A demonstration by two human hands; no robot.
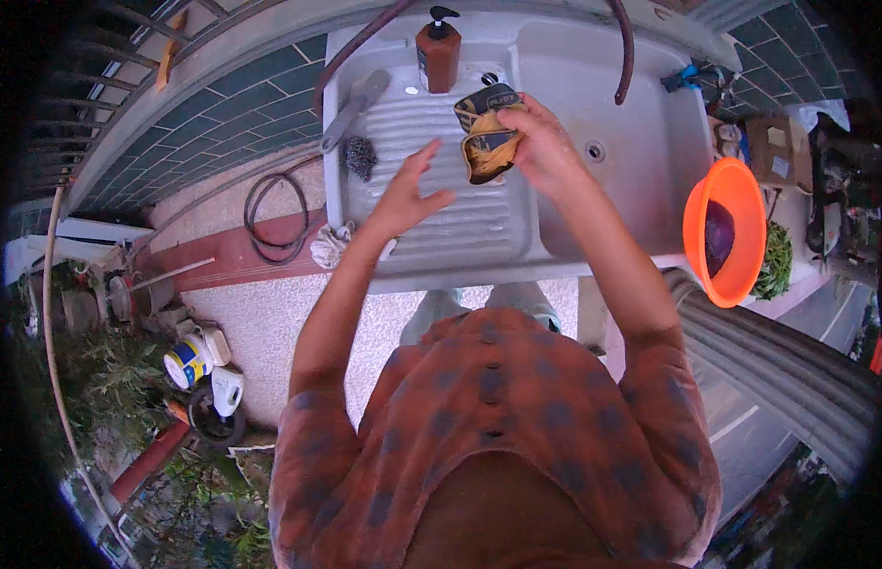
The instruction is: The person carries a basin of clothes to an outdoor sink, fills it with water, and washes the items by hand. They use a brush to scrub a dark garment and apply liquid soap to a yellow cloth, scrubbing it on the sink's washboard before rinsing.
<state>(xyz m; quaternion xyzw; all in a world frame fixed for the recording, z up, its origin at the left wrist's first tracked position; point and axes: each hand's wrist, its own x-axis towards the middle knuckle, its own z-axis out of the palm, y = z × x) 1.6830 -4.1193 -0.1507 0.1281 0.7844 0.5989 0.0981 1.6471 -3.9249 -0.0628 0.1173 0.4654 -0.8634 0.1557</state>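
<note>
My right hand [545, 150] grips a black-and-tan fabric item [489, 152] above the ribbed washboard side of the sink. It has a dark flap at the top and a tan inside showing below; its exact kind is unclear. My left hand [409, 196] is open, fingers apart and empty, hovering over the ribs [450, 223] to the left of the item. Behind them a brown pump bottle [438, 63] with a black top stands on the sink's back part. A grey-handled brush [357, 109] and a dark scouring pad [361, 158] lie at the left.
The grey sink [602, 228] has a deep basin with a drain [595, 151] on the right. An orange bowl [695, 223] stands beyond its right edge. A white cloth [332, 245] rests at the front-left corner. Hoses [623, 57] hang over the back; another coils [275, 218] at the left.
</note>
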